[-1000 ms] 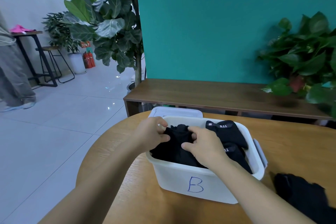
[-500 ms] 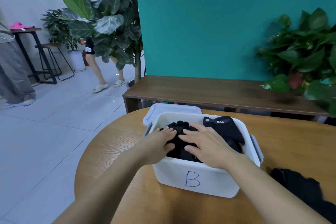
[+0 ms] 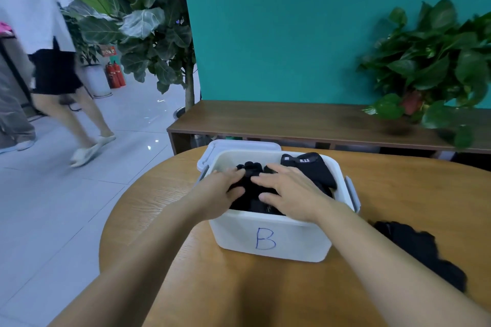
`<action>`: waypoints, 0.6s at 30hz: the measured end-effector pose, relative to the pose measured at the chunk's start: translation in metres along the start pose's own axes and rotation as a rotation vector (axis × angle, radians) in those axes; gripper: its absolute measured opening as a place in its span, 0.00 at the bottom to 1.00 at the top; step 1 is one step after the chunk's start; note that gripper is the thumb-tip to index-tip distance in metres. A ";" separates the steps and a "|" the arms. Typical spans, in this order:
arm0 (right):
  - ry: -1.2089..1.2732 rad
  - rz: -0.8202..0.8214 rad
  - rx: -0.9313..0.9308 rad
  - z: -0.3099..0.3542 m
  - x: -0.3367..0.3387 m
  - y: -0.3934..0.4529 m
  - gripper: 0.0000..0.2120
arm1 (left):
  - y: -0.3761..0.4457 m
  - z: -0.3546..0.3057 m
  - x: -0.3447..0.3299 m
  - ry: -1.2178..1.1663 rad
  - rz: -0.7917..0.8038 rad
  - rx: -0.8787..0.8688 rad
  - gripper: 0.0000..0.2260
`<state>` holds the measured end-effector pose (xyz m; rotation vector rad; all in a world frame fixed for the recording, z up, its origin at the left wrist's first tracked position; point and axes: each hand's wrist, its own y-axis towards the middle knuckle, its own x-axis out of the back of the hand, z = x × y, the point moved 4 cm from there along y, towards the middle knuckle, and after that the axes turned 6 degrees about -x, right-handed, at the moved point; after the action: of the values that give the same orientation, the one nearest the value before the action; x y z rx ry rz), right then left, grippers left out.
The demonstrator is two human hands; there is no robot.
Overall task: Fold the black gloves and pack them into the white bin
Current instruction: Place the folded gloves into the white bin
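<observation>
Teal wall behind, round wood counter (image 3: 398, 194) under us. Our left hand (image 3: 220, 191) & right hand (image 3: 289, 191) lie flat, fingers straight, pressing gloves (image 3: 252, 175) down inside the bin (image 3: 273, 241) marked B. More gloves (image 3: 422, 249) on counter just right of bin; lid (image 3: 239, 145) behind it. Nothing blocks. Vs 0.5 s ago: hands same spot, passer-by (image 3: 58, 82) now nearer at left.

both hands (image 3: 265, 188) flat on black gloves (image 3: 252, 194) in white bin (image 3: 271, 241), round table (image 3: 398, 194)

blk gloves (image 3: 316, 167), wht bin (image 3: 292, 241)
</observation>
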<state>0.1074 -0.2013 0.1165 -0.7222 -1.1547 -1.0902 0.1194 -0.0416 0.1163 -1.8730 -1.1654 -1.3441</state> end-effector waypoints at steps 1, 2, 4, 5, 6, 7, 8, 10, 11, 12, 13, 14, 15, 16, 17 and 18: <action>0.014 -0.031 -0.026 -0.002 0.005 -0.006 0.22 | -0.003 -0.003 0.000 -0.030 -0.058 -0.004 0.21; 0.025 -0.060 -0.044 -0.005 0.011 -0.015 0.21 | -0.005 -0.008 0.000 -0.045 -0.106 -0.010 0.21; 0.030 -0.110 -0.069 -0.011 0.022 -0.034 0.19 | -0.007 -0.022 -0.003 -0.071 -0.173 -0.057 0.16; 0.018 -0.124 -0.089 -0.015 0.028 -0.045 0.17 | -0.008 -0.035 -0.005 -0.099 -0.209 -0.094 0.13; 0.000 -0.142 -0.110 -0.019 0.034 -0.057 0.16 | -0.009 -0.050 -0.007 -0.127 -0.237 -0.126 0.11; -0.019 -0.159 -0.133 -0.024 0.040 -0.068 0.16 | -0.011 -0.066 -0.009 -0.148 -0.256 -0.151 0.13; -0.035 -0.169 -0.153 -0.029 0.046 -0.081 0.18 | -0.011 -0.082 -0.013 -0.163 -0.269 -0.179 0.15; -0.063 -0.174 -0.208 -0.042 0.054 -0.106 0.22 | -0.010 -0.114 -0.026 -0.175 -0.283 -0.246 0.16; -0.073 -0.172 -0.243 -0.051 0.056 -0.119 0.24 | -0.010 -0.130 -0.034 -0.180 -0.275 -0.276 0.15; -0.087 -0.171 -0.278 -0.061 0.058 -0.132 0.25 | -0.009 -0.144 -0.044 -0.180 -0.267 -0.309 0.13; -0.101 -0.168 -0.313 -0.072 0.058 -0.145 0.27 | -0.009 -0.158 -0.055 -0.178 -0.248 -0.331 0.13; -0.115 -0.166 -0.344 -0.085 0.058 -0.157 0.28 | -0.009 -0.171 -0.067 -0.181 -0.234 -0.350 0.13; -0.116 -0.163 -0.380 -0.098 0.057 -0.170 0.29 | -0.010 -0.183 -0.078 -0.170 -0.224 -0.365 0.16; -0.109 -0.163 -0.415 -0.110 0.056 -0.182 0.29 | -0.010 -0.194 -0.088 -0.139 -0.229 -0.393 0.19; -0.095 -0.161 -0.451 -0.123 0.053 -0.193 0.30 | -0.007 -0.204 -0.101 -0.099 -0.240 -0.425 0.21; -0.080 -0.158 -0.483 -0.134 0.050 -0.204 0.30 | -0.005 -0.213 -0.113 -0.048 -0.259 -0.465 0.20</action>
<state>-0.0352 -0.4055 0.1103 -1.0687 -1.0358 -1.5103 0.0033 -0.2507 0.0841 -2.1308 -1.2298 -1.8507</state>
